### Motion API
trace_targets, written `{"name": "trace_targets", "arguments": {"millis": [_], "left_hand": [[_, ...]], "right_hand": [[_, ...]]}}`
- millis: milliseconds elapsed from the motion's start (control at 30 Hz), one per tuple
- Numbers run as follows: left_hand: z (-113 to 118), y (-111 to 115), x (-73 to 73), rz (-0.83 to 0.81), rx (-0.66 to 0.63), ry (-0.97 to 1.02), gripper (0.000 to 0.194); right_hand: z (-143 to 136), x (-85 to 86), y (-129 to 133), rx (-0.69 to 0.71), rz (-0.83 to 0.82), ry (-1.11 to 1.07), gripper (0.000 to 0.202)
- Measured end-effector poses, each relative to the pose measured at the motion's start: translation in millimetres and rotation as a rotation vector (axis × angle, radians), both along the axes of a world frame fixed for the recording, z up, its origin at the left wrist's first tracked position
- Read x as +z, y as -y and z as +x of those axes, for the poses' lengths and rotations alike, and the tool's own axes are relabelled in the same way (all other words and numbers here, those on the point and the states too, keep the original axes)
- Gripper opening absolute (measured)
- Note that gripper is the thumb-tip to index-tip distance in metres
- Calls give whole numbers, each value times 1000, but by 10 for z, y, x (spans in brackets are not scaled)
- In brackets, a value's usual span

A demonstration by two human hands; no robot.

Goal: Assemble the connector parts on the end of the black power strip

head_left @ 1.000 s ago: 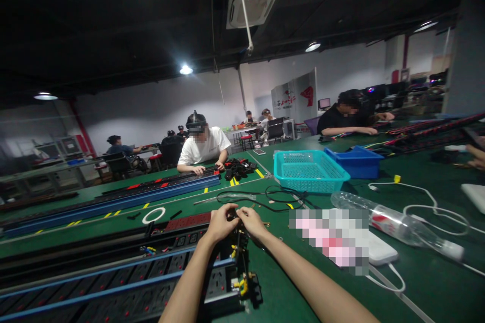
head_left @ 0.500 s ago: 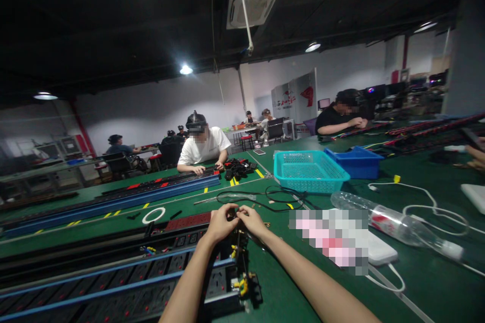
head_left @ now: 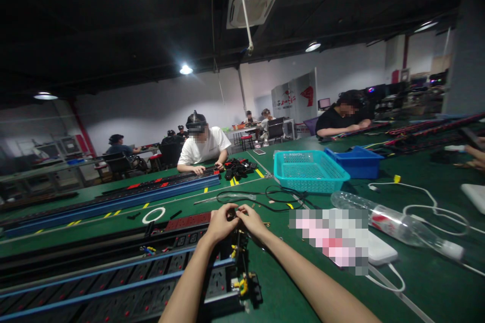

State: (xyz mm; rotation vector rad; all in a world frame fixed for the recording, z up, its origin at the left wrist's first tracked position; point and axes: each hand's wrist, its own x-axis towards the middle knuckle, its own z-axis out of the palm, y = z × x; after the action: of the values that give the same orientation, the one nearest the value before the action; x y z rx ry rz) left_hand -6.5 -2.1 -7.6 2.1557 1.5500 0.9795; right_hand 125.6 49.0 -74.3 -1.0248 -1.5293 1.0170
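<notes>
Side by side in the middle, my left hand point(head_left: 223, 223) and my right hand point(head_left: 251, 220) meet at the fingertips over the ends of several long power strips. The fingers of both are closed in a pinch on something small and dark that I cannot make out. Below them lies a black power strip point(head_left: 216, 282) with blue edges and red dots between its sockets. Yellow-wrapped wire ends point(head_left: 241, 286) stick out at its right end. A dark red socket strip point(head_left: 188, 220) lies just left of my left hand, partly covered by it.
Beyond my hands lie a black cable point(head_left: 265, 196) and a white ring point(head_left: 153, 215). At the right are a turquoise basket point(head_left: 310, 184), a blue bin point(head_left: 359, 165), a plastic bottle point(head_left: 397, 224) and a white power bank point(head_left: 379, 248). Co-workers sit across the green table.
My hands stay in nearly the same place and pose. The co-worker in black at the right has bent the head lower and shifted the hands slightly.
</notes>
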Motion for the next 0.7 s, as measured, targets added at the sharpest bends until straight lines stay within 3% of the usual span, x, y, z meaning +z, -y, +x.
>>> {"name": "trace_targets", "arguments": {"millis": [300,500,700], "left_hand": [[-1,-3,-6,10,11,-28,39],[-7,-33,-34,13,8,-28,38],[-15,-35,-34,25,3,-23,38]], "right_hand": [[2,5,-4,-30,8,88,28],[24,43,-2,55,11,55,15],[11,19,-10,34,42,122,26]]}}
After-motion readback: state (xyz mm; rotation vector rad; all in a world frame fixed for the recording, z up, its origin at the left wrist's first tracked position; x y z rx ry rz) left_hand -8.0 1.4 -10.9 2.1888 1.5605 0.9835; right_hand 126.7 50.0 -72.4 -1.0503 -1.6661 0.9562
